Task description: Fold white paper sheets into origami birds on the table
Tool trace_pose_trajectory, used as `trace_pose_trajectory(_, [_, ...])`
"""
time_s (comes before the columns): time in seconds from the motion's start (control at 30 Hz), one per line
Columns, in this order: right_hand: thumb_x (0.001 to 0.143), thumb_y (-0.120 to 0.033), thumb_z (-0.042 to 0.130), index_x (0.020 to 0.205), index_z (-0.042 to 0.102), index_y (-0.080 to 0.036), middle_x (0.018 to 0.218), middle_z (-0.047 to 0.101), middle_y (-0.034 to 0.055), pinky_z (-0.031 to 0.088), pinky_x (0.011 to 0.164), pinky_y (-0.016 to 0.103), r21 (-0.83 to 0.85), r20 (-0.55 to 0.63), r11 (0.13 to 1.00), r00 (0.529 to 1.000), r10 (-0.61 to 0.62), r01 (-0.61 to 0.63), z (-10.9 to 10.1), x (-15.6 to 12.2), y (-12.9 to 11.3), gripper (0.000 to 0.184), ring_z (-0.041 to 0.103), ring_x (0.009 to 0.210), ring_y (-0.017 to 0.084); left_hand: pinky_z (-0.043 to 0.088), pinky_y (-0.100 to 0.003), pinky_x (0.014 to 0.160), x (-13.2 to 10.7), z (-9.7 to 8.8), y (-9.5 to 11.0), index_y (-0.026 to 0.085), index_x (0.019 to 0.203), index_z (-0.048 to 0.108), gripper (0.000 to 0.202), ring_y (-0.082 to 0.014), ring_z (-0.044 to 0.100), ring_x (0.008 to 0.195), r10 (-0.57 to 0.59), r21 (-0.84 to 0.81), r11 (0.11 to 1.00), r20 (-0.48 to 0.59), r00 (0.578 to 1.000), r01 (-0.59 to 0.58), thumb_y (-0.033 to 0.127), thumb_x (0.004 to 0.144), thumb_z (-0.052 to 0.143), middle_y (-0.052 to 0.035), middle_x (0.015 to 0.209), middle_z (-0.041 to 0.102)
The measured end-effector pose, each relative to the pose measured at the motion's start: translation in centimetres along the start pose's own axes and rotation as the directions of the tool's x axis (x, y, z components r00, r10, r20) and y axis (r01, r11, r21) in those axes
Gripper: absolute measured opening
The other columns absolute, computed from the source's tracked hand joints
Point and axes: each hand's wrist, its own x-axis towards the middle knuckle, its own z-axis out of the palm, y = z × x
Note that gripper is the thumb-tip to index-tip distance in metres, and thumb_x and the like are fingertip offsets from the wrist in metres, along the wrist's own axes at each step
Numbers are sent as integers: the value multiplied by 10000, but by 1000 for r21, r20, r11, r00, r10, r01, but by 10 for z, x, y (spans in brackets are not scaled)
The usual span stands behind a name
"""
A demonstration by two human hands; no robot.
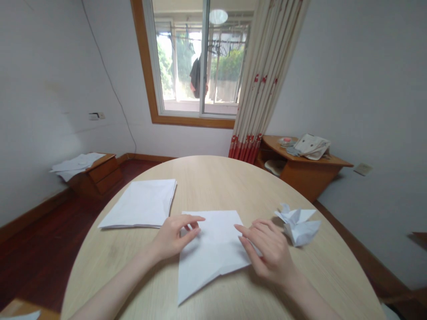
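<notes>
A sheet of white paper (213, 253) lies on the round table in front of me, its lower edge slanting to a point at the near left. My left hand (176, 235) is over the sheet's left edge, thumb and fingers apart, with nothing between them. Over the right edge is my right hand (267, 246), its fingers stretched toward the paper and the thumb apart from them. Whether the fingertips touch the sheet I cannot tell. Part of the right edge is hidden under the right hand.
A stack of white paper (138, 202) sits at the left of the wooden table (213, 182). Folded white paper pieces (298, 224) stand at the right. Beyond are a corner cabinet (307, 173) with a bag (313, 146), a curtain (263, 80) and a low drawer unit (103, 173).
</notes>
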Motion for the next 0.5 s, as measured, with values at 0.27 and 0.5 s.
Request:
trace_pose_trajectory(0.27, [930,-148,433,926,665,-123,658,655,35,408,730,333,-74,132,997,990,41,-31,9,-7,5,233,556,619,153,472,-387,948,-4,21,-18,224,1209,601,303,-233,571,1117,49,326,934,295,954,-149,200,918,519,-82,1228,611])
trace_pose_trajectory(0.5, [953,-178,371,876,659,-143,704,678,55,389,739,332,-136,283,988,953,105,-69,16,-15,16,300,587,652,170,465,-423,961,-6,29,-25,226,1170,623,259,-236,583,1097,62,415,892,283,957,-180,237,936,513,-83,1209,624])
